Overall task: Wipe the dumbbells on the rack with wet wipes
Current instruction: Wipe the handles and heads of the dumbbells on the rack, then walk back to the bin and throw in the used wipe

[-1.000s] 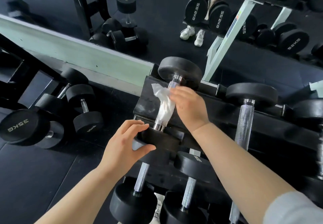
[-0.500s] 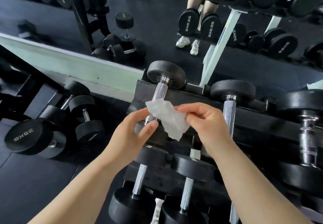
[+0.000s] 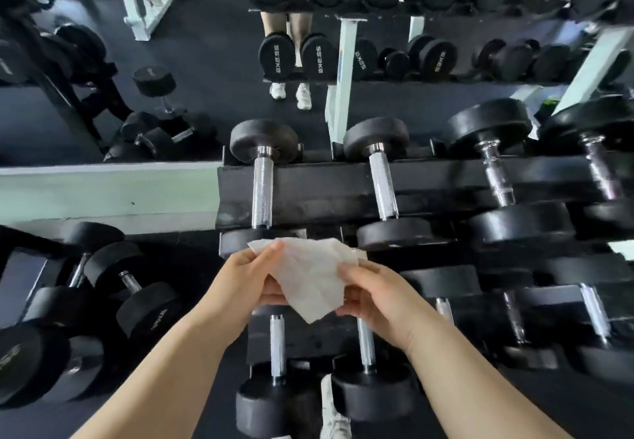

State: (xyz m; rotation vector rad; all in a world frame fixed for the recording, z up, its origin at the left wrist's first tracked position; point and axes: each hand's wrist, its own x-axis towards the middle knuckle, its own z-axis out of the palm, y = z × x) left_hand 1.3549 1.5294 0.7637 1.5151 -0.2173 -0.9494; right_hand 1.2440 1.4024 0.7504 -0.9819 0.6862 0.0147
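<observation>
Because the wipe (image 3: 310,277) is limp, light and damp, both the left hand (image 3: 245,279) and right hand (image 3: 379,296) pinch its edges at lower centre; the heavy dumbbells (image 3: 262,181) stay racked above, wiped best along their handles.

Gym, free-weights area. Evidence: tiered black dumbbell rack (image 3: 326,191) loaded with round rubber-headed dumbbells (image 3: 262,143), all with knurled chrome handles (image 3: 383,188). Wall mirror (image 3: 219,44) behind it reflects the rack's far side, with weight markings (image 3: 277,58) reading backwards, plus a person's legs (image 3: 274,25) in white trainers. Larger dumbbells (image 3: 147,301) lie low at left. Dark matte floor (image 3: 566,411) throughout. White-painted equipment frame (image 3: 151,3) shows in the reflection, top left.
</observation>
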